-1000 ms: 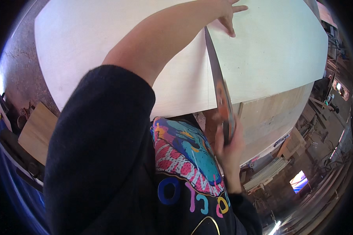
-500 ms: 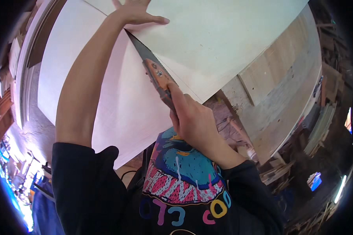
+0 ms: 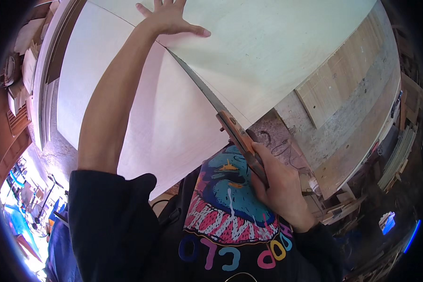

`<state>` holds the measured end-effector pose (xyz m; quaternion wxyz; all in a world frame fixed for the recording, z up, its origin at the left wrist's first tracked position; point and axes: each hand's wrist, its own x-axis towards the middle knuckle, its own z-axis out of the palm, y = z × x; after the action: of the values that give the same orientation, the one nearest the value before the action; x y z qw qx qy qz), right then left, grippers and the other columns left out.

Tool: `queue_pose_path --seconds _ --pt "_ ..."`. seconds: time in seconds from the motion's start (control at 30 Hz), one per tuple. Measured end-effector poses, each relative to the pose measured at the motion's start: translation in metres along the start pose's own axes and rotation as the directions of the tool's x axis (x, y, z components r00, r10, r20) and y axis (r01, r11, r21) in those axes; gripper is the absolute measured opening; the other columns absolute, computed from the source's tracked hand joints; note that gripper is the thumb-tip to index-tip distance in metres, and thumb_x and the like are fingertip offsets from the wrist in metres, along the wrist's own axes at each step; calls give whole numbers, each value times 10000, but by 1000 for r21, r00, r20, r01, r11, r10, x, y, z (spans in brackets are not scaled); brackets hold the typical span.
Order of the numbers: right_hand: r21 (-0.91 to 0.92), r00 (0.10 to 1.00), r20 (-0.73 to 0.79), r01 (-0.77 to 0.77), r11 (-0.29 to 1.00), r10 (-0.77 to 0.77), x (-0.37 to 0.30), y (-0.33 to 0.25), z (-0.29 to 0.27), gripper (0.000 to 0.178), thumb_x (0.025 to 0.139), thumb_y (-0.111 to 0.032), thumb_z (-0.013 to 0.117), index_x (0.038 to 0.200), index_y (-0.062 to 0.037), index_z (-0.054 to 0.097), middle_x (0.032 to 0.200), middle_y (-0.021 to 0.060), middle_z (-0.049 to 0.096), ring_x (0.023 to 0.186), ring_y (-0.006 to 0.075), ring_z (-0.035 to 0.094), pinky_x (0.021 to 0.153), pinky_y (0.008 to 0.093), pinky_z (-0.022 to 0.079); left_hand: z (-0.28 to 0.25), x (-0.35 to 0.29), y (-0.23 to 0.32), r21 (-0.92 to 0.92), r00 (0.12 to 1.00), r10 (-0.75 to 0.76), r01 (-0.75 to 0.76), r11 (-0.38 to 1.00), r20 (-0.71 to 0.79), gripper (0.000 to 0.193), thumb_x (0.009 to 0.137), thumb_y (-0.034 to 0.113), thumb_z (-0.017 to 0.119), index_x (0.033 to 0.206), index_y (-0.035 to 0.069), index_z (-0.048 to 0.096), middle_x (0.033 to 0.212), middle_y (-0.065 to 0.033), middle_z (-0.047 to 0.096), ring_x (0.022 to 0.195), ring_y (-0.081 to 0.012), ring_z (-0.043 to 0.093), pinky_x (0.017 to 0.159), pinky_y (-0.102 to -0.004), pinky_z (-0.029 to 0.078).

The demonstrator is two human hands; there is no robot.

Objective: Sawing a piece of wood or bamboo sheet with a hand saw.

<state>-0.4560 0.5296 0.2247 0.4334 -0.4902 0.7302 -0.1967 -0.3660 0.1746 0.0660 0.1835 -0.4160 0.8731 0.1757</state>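
Note:
A large pale wooden board (image 3: 272,51) lies across the work surface, with a dark line running over it. My left hand (image 3: 170,19) rests flat on the board beside that line, fingers spread. A hand saw (image 3: 203,84) with an orange-brown handle slants over the board, its narrow blade tip at the line just below my left wrist. Wrapped round the handle's rear end is my right hand (image 3: 279,181), near the board's front edge and in front of my dark printed sweatshirt.
To the right, a strip of plywood (image 3: 338,70) lies on a worn grey tabletop (image 3: 357,117). Stacked boards (image 3: 397,160) and scrap wood stand further right. At the left, several board edges (image 3: 41,94) show beside a greyish surface.
My right hand has drawn the saw back toward me and to the right, and more of the blade shows. My left hand stays spread on the board. The whole view has shifted slightly.

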Motion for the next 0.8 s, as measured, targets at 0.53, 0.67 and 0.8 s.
queue_pose_path --seconds 0.53,0.67,0.8 --pt "-48 998 -14 57 997 -58 23 6 9 546 850 -92 647 1364 -71 462 876 215 659 734 409 657 624 462 526 3 5 2 -14 1000 4 -4 1000 21 1585 413 846 763 1593 148 -33 1625 -224 -160 1470 -490 -164 1057 -787 -33" --pt "-85 997 -40 62 994 -66 113 -4 31 464 876 -101 635 1308 -78 468 783 211 640 729 427 647 604 464 508 -6 13 18 -63 997 74 -76 995 -26 1579 409 826 776 1595 148 -15 1628 -216 -154 1475 -482 -156 1055 -791 -33" --pt "-92 986 17 165 982 -164 117 -8 41 511 868 -111 600 1351 -92 433 768 248 650 700 466 639 620 539 503 2 -10 -11 -109 987 99 -112 988 -125 1544 434 812 776 1596 149 3 1636 -201 -135 1482 -472 -137 1051 -798 -37"
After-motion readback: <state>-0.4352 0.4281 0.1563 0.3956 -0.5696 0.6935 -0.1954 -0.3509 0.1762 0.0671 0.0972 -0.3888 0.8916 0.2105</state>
